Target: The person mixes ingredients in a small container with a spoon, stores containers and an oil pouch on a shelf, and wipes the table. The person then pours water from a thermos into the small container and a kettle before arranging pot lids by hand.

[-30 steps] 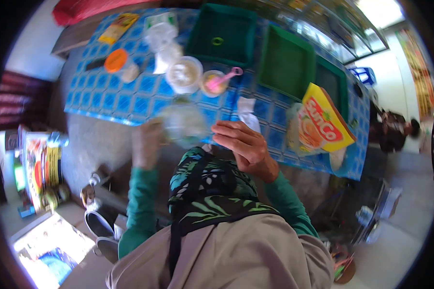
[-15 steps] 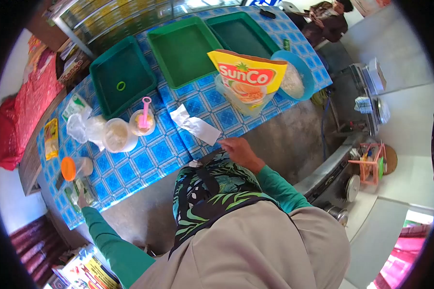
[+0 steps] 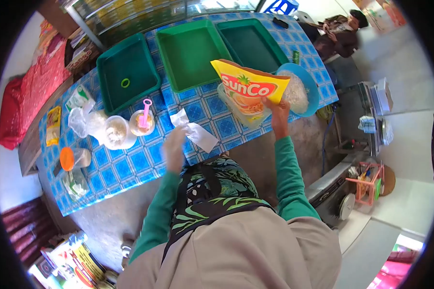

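My right hand [image 3: 279, 115] grips the lower right edge of a yellow SunCo cooking oil pouch [image 3: 248, 89], which stands upright near the table's front edge. A clear plastic container seems to be around or behind its lower part. My left hand [image 3: 173, 148] is smeared by motion over the table's front edge, so its fingers cannot be made out. Close to it lies a crumpled white paper [image 3: 200, 136]. Left of that are a small tub [image 3: 142, 126] with a pink spoon [image 3: 146, 111] and a white tub [image 3: 119, 135] holding something pale. A blue basin [image 3: 312, 94] with white shredded-looking contents sits right of the pouch.
Green trays [image 3: 190, 55] line the back of the table, one with a light green ring [image 3: 125, 83]. At left are an orange-lidded jar [image 3: 74, 159], a clear bag [image 3: 74, 185] and a yellow packet [image 3: 53, 126]. A person [image 3: 339, 36] sits at back right; a stove [image 3: 330, 190] is at right.
My right hand has risen from the table's front edge to the oil pouch and taken hold of it. My left hand has left the clear bag at far left and swung right towards the white paper.
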A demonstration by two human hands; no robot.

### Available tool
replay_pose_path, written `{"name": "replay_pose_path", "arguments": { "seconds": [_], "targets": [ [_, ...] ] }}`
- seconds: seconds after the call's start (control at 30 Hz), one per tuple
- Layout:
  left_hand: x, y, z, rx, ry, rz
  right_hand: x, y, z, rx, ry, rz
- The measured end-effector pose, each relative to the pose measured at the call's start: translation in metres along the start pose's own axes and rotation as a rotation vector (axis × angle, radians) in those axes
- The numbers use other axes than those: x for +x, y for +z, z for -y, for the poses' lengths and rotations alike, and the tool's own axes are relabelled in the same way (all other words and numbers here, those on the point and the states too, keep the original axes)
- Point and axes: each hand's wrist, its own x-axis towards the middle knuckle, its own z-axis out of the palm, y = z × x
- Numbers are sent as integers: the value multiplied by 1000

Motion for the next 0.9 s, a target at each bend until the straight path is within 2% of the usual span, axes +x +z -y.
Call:
{"name": "replay_pose_path", "arguments": {
  "seconds": [0.03, 0.07, 0.13, 0.27, 0.33, 0.37, 0.4, 0.47, 0.53, 0.57, 0.7, 0.77, 0.8, 0.87, 0.9],
  "targets": [
    [19, 64, -6, -362, -235, 298, 6, 7, -6, 176, 39, -8],
    [32, 94, -57, -266, -538, 246, 7, 12, -10, 347, 80, -43],
    [45, 135, -64, -222, -627, 303, 5, 18, -6, 355, 55, -98],
    [47, 170, -47, -102, -659, 241, 4, 15, -11, 377, -18, -108],
    [43, 173, -35, -325, -642, 246, 3, 10, -20, 301, -47, -86],
    [41, 174, -34, -323, -642, 239, -4, 1, -20, 111, -57, -37],
    [39, 174, -37, -338, -578, 195, -10, -6, -13, 116, -61, -32],
    [40, 175, -37, -347, -520, 151, -22, -18, 3, -65, -254, 199],
    [40, 177, -35, -322, -449, 140, -21, -33, 8, -71, -268, 288],
    [40, 176, -34, -332, -500, 175, -20, -42, 8, -81, -287, 379],
    [40, 177, -34, -332, -531, 163, -16, -66, -13, -34, -200, 390],
    [39, 184, -15, -405, -563, 137, -11, -80, -28, -191, -234, 567],
    [41, 183, -21, -410, -559, 128, -1, -87, -25, -192, -242, 575],
    [41, 175, -37, -376, -597, 198, 23, -94, -7, -261, -210, 791],
    [41, 175, -39, -387, -598, 195, 31, -95, -1, -321, -92, 727]
  ]
}}
